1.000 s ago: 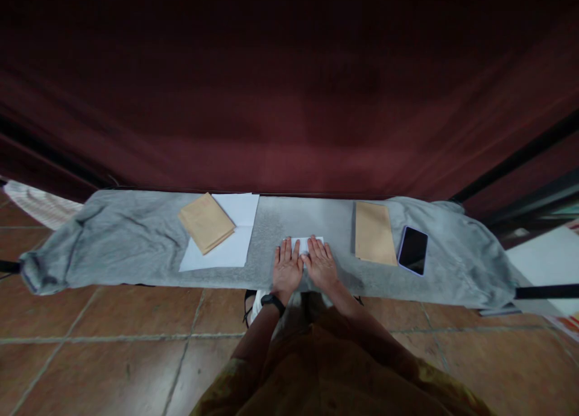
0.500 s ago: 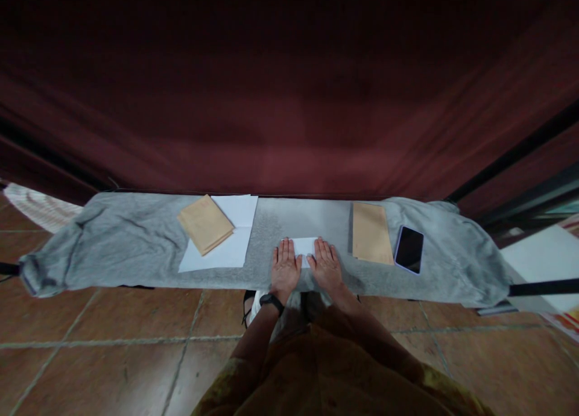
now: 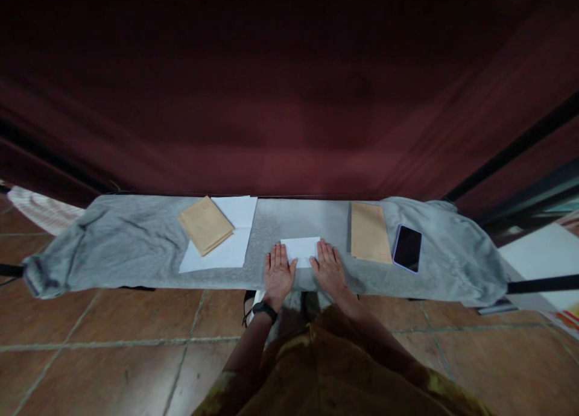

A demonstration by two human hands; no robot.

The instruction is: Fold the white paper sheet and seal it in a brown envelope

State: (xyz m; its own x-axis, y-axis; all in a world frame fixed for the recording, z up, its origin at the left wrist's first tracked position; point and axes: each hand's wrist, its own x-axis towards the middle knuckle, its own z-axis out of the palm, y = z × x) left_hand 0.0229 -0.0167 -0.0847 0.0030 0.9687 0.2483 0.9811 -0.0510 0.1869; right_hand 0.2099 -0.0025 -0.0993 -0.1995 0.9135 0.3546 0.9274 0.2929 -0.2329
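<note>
While both palms press flat on the long, narrow table draped in a grey cloth (image 3: 136, 247), a small folded white paper rectangle (image 3: 299, 247) lies between them, about midway along the table and close to its near edge. Its long axis runs side to side, parallel to that edge, and its short ends face the table's two ends. The left hand (image 3: 278, 274), with a black band (image 3: 265, 310) on its wrist, lies palm down with fingers straight and close together, touching the paper's near left corner. The right hand (image 3: 330, 270) lies the same way, fingers extended, against the paper's right end. Neither hand pinches anything.

Toward the table's left end, a stack of tan paper envelopes (image 3: 205, 225) lies askew on loose white sheets (image 3: 235, 238) that reach the far edge. To the right of the hands, a single tan envelope (image 3: 370, 232) points from near edge to far edge, and just beside it lies a dark smartphone (image 3: 407, 248), screen up.
</note>
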